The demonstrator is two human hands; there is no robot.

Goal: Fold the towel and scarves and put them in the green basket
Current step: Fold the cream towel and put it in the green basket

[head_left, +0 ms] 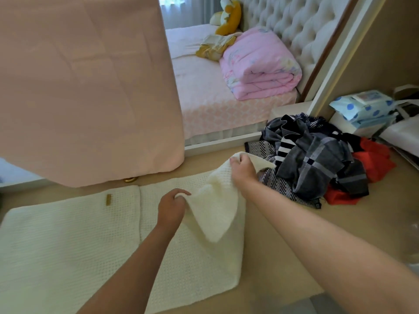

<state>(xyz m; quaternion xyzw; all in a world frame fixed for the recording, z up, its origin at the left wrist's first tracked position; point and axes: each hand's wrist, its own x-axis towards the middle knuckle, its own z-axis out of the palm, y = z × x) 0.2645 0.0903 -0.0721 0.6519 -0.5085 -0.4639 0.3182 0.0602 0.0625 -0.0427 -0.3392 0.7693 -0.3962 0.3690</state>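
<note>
At towel (68, 245) end, both hands (171, 207) (243, 168) curled

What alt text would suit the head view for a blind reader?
Two hands hold up one end of a cream waffle-textured cloth spread on the floor, the left hand and right hand each gripping its edge. A heap of dark striped and red fabrics lies to its right; behind, a bed with a pink quilt.

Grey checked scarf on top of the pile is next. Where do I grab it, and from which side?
Probably its near end, where the grey checked scarf drapes over the red cloth. It lies crumpled on top of the pile, so that end should lift free. Come from above, from the side nearest you. Left hand and right hand grip the towel for now.
</note>
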